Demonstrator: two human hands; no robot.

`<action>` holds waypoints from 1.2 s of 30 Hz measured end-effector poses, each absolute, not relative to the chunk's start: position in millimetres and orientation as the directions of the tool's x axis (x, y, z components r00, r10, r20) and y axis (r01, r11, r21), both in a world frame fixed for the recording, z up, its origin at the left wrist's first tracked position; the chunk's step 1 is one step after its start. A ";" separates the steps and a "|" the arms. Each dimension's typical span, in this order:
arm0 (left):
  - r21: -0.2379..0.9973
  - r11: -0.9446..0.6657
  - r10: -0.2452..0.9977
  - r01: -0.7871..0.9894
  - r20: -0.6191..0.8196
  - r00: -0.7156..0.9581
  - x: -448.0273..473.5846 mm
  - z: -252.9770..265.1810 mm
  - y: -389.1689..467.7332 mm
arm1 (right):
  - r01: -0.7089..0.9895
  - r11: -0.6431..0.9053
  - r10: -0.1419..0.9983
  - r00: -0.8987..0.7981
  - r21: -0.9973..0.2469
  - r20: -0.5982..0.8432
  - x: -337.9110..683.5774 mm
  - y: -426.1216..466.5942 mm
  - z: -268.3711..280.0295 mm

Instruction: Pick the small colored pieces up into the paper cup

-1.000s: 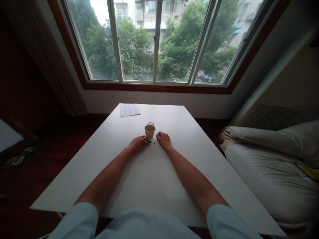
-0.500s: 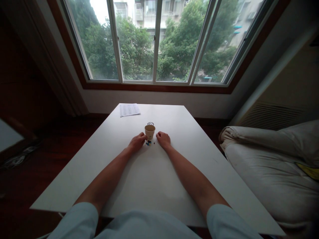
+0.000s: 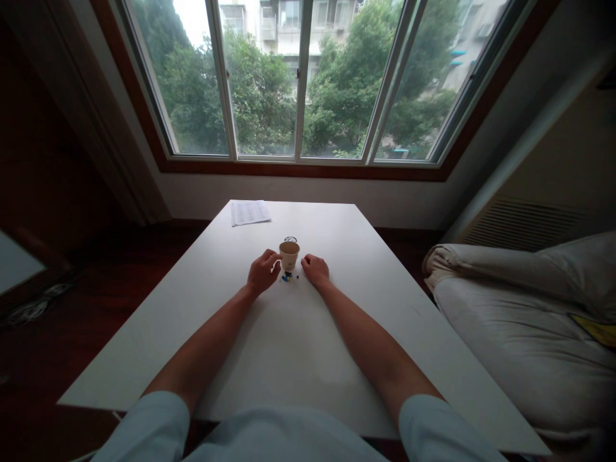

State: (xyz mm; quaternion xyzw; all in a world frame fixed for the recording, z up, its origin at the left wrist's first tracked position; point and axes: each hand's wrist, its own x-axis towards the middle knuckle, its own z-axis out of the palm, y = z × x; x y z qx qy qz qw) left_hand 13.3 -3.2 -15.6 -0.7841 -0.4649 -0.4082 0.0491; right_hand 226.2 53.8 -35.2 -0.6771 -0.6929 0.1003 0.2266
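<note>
A tan paper cup (image 3: 289, 258) stands upright on the white table, its mouth facing up. Close at its left side is my left hand (image 3: 264, 271), thumb and forefinger apart, the forefinger tip at or near the cup's wall. My right hand (image 3: 316, 269) rests on the table just right of the cup with its fingers curled in; whatever they may hold is hidden. In front of the cup lies a small cluster of blue, yellow and dark bits (image 3: 287, 277), too small to name. A tiny dark bit (image 3: 298, 277) lies apart to their right.
Behind the cup is a thin dark looped object (image 3: 290, 239). Printed papers (image 3: 251, 212) lie at the far left of the white table (image 3: 298, 346). A pale cushioned seat (image 3: 500, 333) stands to the right, and a window (image 3: 298, 83) is beyond the table.
My left hand has lifted slightly, and its thumb and forefinger have spread apart beside the cup. The right hand stays where it was.
</note>
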 end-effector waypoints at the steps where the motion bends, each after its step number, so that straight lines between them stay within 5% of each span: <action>1: 0.294 -0.563 0.682 0.773 0.693 0.234 13.7 -15.2 -3.7 | 0.892 0.064 0.984 0.020 -0.447 0.179 226.2 53.7 -35.3; 17: 0.113 -0.634 0.610 0.765 0.682 0.405 27.1 -12.7 -7.3 | 0.895 0.079 0.983 0.003 -0.438 0.185 225.6 55.5 -38.0; 36: 0.173 -0.601 0.691 0.781 0.603 0.398 27.0 -12.4 -7.6 | 0.898 0.072 0.984 0.007 -0.435 0.177 224.5 55.7 -36.7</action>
